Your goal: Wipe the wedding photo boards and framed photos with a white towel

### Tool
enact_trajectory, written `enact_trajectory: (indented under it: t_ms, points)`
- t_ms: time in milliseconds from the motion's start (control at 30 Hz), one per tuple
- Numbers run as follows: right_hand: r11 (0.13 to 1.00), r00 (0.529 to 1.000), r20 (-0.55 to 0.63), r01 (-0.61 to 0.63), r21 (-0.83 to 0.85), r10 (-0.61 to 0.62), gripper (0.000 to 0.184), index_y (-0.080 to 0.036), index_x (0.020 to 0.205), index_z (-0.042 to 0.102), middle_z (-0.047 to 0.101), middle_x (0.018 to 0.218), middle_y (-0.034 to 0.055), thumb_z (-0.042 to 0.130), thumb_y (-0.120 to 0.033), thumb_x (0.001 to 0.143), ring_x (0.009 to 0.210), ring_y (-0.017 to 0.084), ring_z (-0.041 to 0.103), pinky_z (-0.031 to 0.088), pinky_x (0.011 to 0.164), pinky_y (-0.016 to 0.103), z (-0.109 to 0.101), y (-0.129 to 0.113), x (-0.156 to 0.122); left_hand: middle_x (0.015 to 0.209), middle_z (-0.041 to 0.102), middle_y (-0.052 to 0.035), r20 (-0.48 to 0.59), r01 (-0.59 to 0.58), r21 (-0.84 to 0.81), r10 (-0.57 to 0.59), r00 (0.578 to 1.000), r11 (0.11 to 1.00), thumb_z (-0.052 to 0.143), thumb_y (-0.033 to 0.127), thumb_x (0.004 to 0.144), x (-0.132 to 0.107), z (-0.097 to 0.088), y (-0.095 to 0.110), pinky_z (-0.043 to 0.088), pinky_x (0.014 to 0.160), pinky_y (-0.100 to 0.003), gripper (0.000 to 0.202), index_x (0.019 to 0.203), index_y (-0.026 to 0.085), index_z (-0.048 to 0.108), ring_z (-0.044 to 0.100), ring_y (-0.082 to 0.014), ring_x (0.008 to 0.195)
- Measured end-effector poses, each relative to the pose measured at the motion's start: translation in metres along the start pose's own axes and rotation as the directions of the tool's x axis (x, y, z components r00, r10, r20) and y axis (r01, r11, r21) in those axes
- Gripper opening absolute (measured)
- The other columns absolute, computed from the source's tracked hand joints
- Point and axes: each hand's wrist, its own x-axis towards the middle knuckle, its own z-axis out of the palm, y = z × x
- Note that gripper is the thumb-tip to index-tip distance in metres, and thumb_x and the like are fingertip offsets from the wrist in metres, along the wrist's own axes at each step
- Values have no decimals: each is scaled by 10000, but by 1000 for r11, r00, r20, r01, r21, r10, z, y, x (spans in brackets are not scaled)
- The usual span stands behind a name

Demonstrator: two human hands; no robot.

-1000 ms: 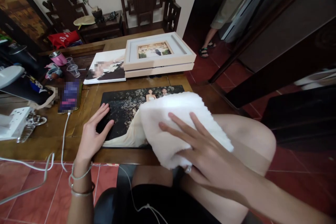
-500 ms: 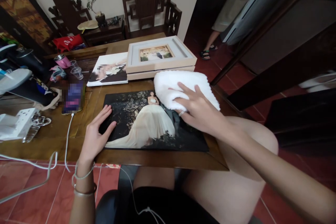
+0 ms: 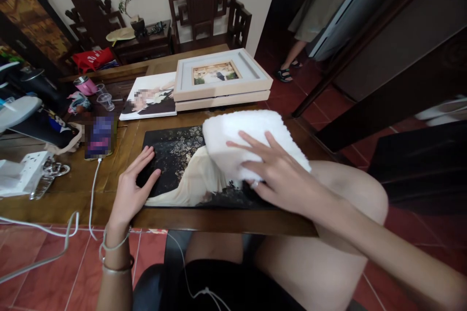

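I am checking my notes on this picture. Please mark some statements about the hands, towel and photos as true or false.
1. The right hand presses a white towel on the dark photo. True.
2. The left hand holds a cup. False: it lies flat on the photo's left edge.
3. Two frames are stacked behind the photo. True.
4. The towel is blue. False: it is white.

Wooden table, dark photo print, canvas print, 2 stacked frames, phone, power strip
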Motion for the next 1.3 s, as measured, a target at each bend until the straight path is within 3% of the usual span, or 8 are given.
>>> enact_trajectory:
  t_ms: [100,200,467,567,767,933,1200,1300]
  points:
    - [996,997,-14,-81,-37,81,339,-143,1062,705,562,1432,173,473,-68,827,1426,425,355,323,1062,762,2,27,19,1451,565,-85,-3,0,-1,0,1000,1000,633,405,914,0,0,0,334,1201,-496,456,1318,193,627,475,-258,1395]
    - [990,992,-16,-127,-57,126,324,-126,1102,693,556,1432,192,471,-94,869,1429,442,338,338,1043,765,4,33,24,1454,563,-84,-2,3,-2,-3,1000,1000,633,399,915,0,0,0,332,1205,-483,458,1320,184,623,473,-248,1397]
    - [997,998,-50,27,70,-23,284,-190,838,742,508,1488,147,523,-66,706,1464,423,275,181,1121,765,4,-40,-21,1452,565,-82,-2,11,-3,-11,1000,1000,635,401,912,0,1,0,327,1205,-494,451,1316,199,627,469,-255,1400]
    - [988,996,-39,85,126,-81,258,-205,786,733,488,1511,112,531,-80,686,1473,397,269,144,1150,735,3,-51,-27,1453,564,-83,-4,15,-6,-15,1000,1000,637,401,910,0,1,1,326,1206,-494,450,1311,198,631,469,-258,1399]
    - [1000,1000,-4,3,19,-3,385,-177,984,733,534,1470,129,486,-32,727,1444,392,339,242,1123,740,2,-6,3,1448,568,-82,-2,21,-9,-21,1000,1000,634,411,908,0,0,2,326,1204,-499,448,1304,200,636,468,-265,1399]
    - [990,990,-37,-140,-21,140,326,-157,1052,702,563,1435,159,495,-64,818,1427,432,348,324,1054,764,5,29,21,1454,564,-78,2,26,-3,-26,1000,1000,621,421,914,0,0,1,330,1200,-510,447,1308,209,633,470,-266,1398]
    - [1000,1000,-4,-20,16,20,323,-187,900,745,505,1490,149,511,-69,710,1459,431,281,214,1108,772,2,-38,-13,1456,561,-77,5,27,2,-27,1000,1000,620,421,916,0,1,2,322,1205,-514,448,1314,214,629,464,-264,1403]
    - [998,999,4,45,51,-45,342,-191,893,747,493,1502,136,507,-63,687,1464,420,277,209,1119,764,1,-46,-19,1453,564,-82,2,27,-1,-27,1000,1000,624,415,914,0,1,3,321,1207,-503,452,1312,201,630,466,-258,1402]
